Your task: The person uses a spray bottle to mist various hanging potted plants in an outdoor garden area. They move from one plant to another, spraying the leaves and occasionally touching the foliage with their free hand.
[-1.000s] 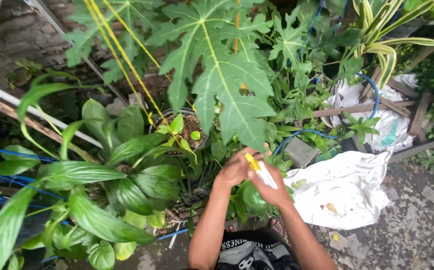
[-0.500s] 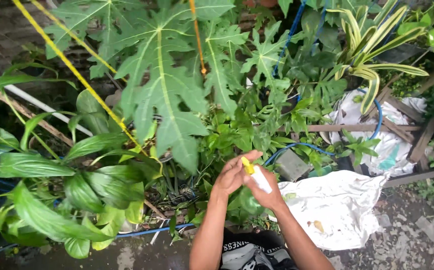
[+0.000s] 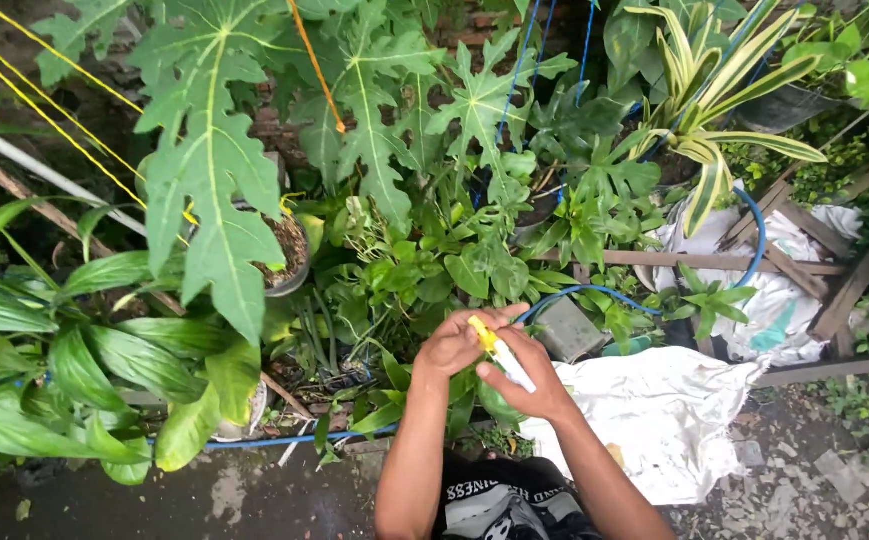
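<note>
Yellow-and-white tool [image 3: 500, 353], small and stick-like, pinched between both hands out in front of the chest, yellow end toward the plants, white end sticking out toward the body. Can't tell exactly what it is, kinda looks like a small cutter or pen.

Closest in: black shirt with white print [image 3: 500, 505] right below the forearms. Just right of the grip, crumpled white sack [image 3: 665, 420] lying on the gravelly ground. Below-left of the grip, thin blue hose [image 3: 285, 440] running along the dirt. Just beyond the right hand, grey brick [image 3: 567, 328] sitting among leaves. Further out past the hands, a thick mess of green leaves, with a big lobed papaya leaf [image 3: 210, 170] up and to the left, hanging over a round pot of soil [image 3: 290, 255]. Yellow strings [image 3: 50, 110] cutting diagonally across the far left. Far right, striped yellow-green plant [image 3: 720, 90] above wooden slats [image 3: 735, 260].

Grip: left hand [image 3: 452, 347] curled tight around the yellow end, fingers closed. Right hand [image 3: 525, 375] wrapped on the white part, thumb on top. Both hands touching each other, nothing blocking them.
</note>
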